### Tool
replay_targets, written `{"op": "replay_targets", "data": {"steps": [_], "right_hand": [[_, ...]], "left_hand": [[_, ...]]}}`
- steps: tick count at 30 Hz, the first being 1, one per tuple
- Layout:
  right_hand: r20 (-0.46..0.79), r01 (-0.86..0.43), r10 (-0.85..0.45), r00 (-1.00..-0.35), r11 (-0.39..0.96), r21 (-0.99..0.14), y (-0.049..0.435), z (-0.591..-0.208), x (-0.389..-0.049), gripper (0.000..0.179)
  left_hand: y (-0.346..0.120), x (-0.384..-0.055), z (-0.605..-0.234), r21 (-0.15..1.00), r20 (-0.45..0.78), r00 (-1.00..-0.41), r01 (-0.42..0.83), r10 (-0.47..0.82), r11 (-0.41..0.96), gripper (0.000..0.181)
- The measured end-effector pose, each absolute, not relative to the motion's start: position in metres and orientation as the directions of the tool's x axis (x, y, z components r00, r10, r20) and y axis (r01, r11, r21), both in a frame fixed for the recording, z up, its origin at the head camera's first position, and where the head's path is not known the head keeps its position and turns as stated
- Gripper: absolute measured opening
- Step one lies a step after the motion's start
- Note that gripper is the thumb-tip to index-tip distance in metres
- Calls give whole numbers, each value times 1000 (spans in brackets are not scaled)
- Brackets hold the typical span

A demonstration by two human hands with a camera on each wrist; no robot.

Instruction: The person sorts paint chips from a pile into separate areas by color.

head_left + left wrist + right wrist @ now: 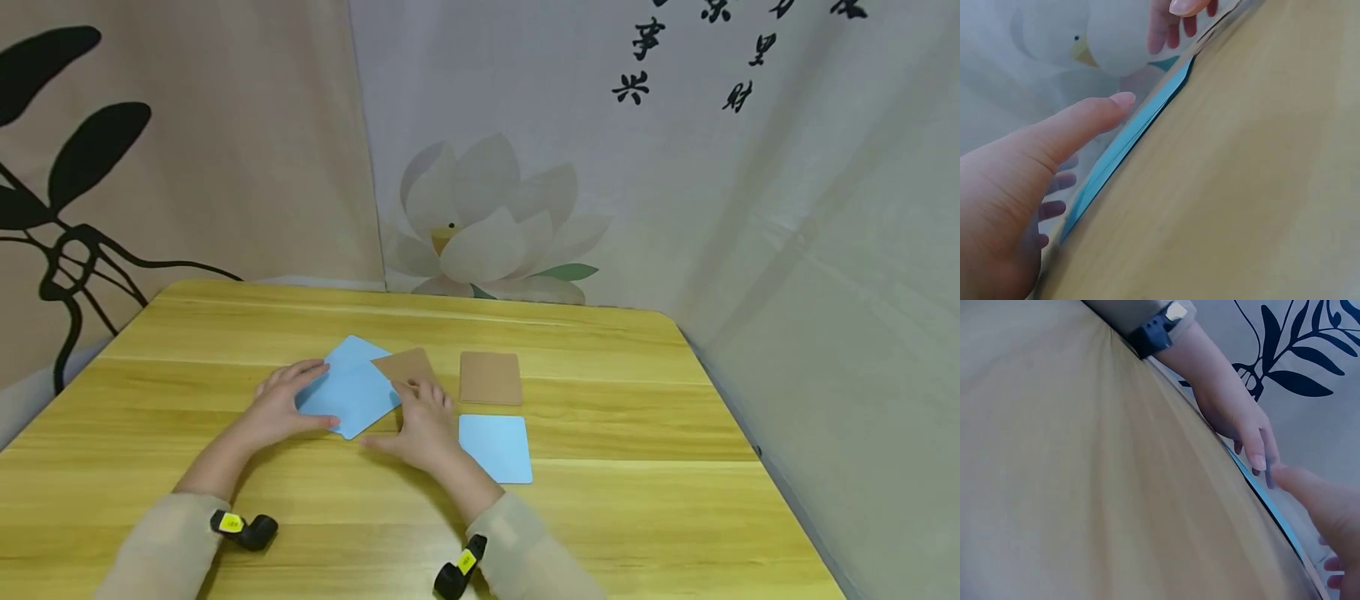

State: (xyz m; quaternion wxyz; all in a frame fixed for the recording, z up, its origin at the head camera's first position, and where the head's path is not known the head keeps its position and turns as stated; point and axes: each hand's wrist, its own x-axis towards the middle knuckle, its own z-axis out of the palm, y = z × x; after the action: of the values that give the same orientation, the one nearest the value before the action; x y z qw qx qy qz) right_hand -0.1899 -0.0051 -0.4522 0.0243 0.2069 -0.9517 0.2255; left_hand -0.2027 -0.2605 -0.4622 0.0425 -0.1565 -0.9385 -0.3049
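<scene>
Lying between the spread left hand [281, 407] and spread right hand [424, 426] are blue cards [354, 398].

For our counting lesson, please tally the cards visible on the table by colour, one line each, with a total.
Blue cards: 3 (two overlapping, one apart)
Brown cards: 2 (one against the blue overlap, one apart)
Total: 5 visible; the overlap could hide more.
</scene>
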Motion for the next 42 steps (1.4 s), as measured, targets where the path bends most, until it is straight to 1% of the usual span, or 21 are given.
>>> {"op": "replay_targets", "data": {"steps": [7, 14, 17, 20, 26, 29, 35, 38, 42], "right_hand": [[140, -313, -280, -950, 860, -403, -23, -456, -187, 99], [125, -209, -172, -977, 879, -429, -41, -457, -181, 102], [127, -177, -136, -983, 890, -420, -46, -459, -180, 103], [126, -153, -110, -986, 899, -411, -50, -460, -180, 103], [131, -114, -68, -989, 914, -388, -53, -463, -181, 105], [141, -98, -49, -989, 927, -363, -55, -465, -182, 107], [133, -77, -36, -990, 946, -315, -59, -466, -182, 111], [116, -77, -43, -992, 948, -309, -60, -466, -182, 110], [112, -88, -55, -992, 943, -320, -59, -465, -182, 107]], "left_hand": [[-268, -216, -461, 602, 159, -940, 335, 302, 725, 93], [-270, -229, -457, 615, 131, -921, 365, 366, 699, 92], [-267, -235, -453, 580, 125, -904, 400, 408, 710, 93], [-265, -240, -446, 511, 110, -879, 450, 464, 732, 95], [-259, -250, -428, 369, 23, -817, 542, 576, 755, 103], [-254, -254, -421, 324, -8, -786, 583, 618, 745, 106], [-247, -259, -416, 285, -69, -747, 621, 661, 731, 112], [-246, -259, -417, 284, -80, -741, 625, 667, 728, 114], [-245, -258, -419, 286, -74, -740, 627, 669, 725, 112]]}}
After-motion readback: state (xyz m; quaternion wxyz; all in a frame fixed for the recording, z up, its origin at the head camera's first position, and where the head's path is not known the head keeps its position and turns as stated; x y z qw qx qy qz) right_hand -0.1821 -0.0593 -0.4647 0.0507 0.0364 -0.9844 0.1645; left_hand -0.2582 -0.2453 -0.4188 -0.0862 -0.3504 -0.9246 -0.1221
